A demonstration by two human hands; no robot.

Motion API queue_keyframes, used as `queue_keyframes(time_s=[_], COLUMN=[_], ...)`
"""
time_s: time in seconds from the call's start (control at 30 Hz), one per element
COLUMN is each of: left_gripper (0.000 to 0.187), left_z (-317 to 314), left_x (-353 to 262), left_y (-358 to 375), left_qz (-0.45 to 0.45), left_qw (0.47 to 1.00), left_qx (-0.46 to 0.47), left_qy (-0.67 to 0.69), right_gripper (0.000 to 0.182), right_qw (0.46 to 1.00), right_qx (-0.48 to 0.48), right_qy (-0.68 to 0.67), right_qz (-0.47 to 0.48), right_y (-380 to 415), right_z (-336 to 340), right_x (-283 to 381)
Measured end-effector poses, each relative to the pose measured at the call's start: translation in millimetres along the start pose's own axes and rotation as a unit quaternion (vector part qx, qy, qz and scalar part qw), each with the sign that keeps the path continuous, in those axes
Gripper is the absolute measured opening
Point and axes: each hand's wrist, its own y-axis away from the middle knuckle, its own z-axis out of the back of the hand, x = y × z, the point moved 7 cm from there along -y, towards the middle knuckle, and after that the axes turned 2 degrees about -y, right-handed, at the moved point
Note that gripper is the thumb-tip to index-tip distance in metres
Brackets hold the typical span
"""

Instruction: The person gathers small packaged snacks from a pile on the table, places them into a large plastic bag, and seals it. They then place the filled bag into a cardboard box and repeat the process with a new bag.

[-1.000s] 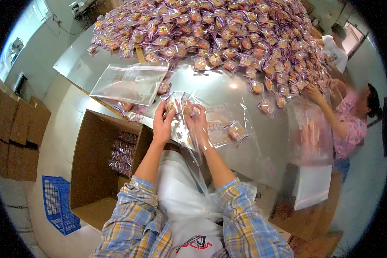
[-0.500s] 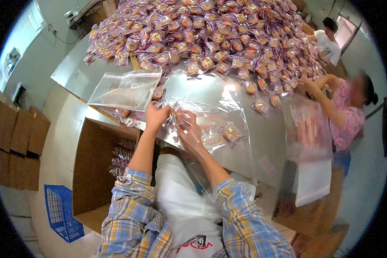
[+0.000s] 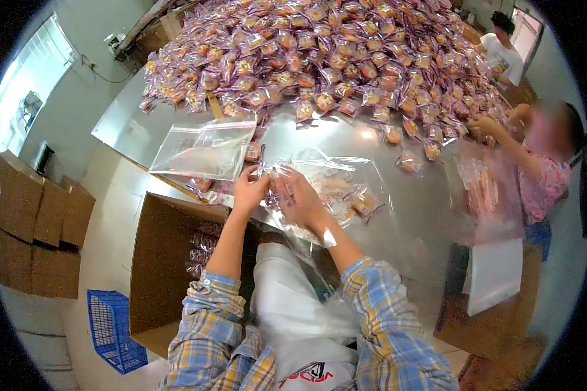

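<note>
Close to the table's near edge, my left hand (image 3: 250,190) has its fingers pinched on crinkled clear plastic at the mouth of a large plastic bag (image 3: 375,179). Just to its right, my right hand (image 3: 298,199) is bent with its fingers curled toward the left one. Shiny film lies over its back and wrist. What its fingers hold I cannot tell. The bag spreads rightward over printed film, and a wrapped snack (image 3: 363,203) shows through it. Left of my hands lies a flat stack of clear bags (image 3: 205,146), with another wrapped snack (image 3: 252,152) at its right edge.
A large heap of wrapped snacks (image 3: 319,58) covers the back of the metal table (image 3: 427,208). An open cardboard box (image 3: 160,260) stands below left, beside a blue crate (image 3: 114,332). A co-worker (image 3: 544,173) reaches into the heap at right; another person (image 3: 502,55) stands behind.
The view has shifted slightly, so the scene sits further right and lower. My right hand has turned more palm-down and lies flatter beside the left, with the film over its wrist.
</note>
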Motion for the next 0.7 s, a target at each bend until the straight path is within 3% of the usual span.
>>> queue_keyframes(time_s=[0.1, 0.17, 0.2, 0.27, 0.33, 0.4, 0.47, 0.5, 0.57, 0.63, 0.67, 0.7], left_gripper=[0.063, 0.063, 0.062, 0.062, 0.061, 0.059, 0.058, 0.059, 0.059, 0.06, 0.061, 0.061], left_z=[-0.6, 0.3, 0.2, 1.4, 1.5, -0.7, 1.0, 0.9, -2.7, -6.8, -9.6, -11.4], left_x=[3.1, 8.0, 9.3, 9.3, 1.2, 4.7, 11.9, 11.7, 12.6, 3.5, -5.1, -11.2], left_y=[3.4, 1.2, -0.3, -2.7, 2.2, 1.4, 0.4, 1.6, 4.9, 11.4, 17.7, 22.1], left_qz=[0.01, 0.014, 0.018, 0.015, -0.002, -0.024, -0.046, -0.037, -0.017, -0.005, 0.009, 0.022], left_qw=[0.999, 0.998, 0.997, 0.997, 0.999, 0.998, 0.996, 0.996, 0.993, 0.993, 0.991, 0.989], left_qx=[0.011, 0.008, 0.004, -0.008, -0.023, -0.041, -0.064, -0.062, -0.057, -0.041, -0.034, -0.026], left_qy=[0.034, 0.061, 0.073, 0.07, 0.043, 0.04, 0.038, 0.058, 0.098, 0.114, 0.128, 0.141], right_gripper=[0.049, 0.055, 0.055, 0.056, 0.057, 0.056, 0.053, 0.055, 0.058, 0.062, 0.059, 0.057], right_qw=[0.997, 0.966, 0.968, 0.964, 0.967, 0.935, 0.928, 0.918, 0.979, 0.993, 0.983, 0.922], right_qx=[0.041, -0.046, 0.032, 0.04, -0.097, -0.095, -0.086, 0.029, -0.048, -0.095, -0.012, 0.034], right_qy=[0.037, -0.066, 0.029, 0.088, 0.017, -0.027, -0.09, 0.112, 0.11, 0.06, -0.127, -0.284], right_qz=[-0.058, -0.244, -0.249, -0.246, -0.234, -0.34, -0.352, -0.38, -0.162, -0.032, -0.135, -0.261], right_y=[-1.0, 7.8, -4.6, -13.1, -7.0, -4.3, 9.2, -1.7, -4.3, 1.5, -0.2, 3.7], right_z=[2.8, 12.4, 14.7, 19.7, 31.5, 40.5, 28.4, 33.6, 34.5, 35.4, 21.5, 8.0], right_x=[-9.5, -20.0, -20.6, -30.3, -34.2, -42.6, -63.3, -50.3, -31.9, -3.4, -17.4, -29.2])
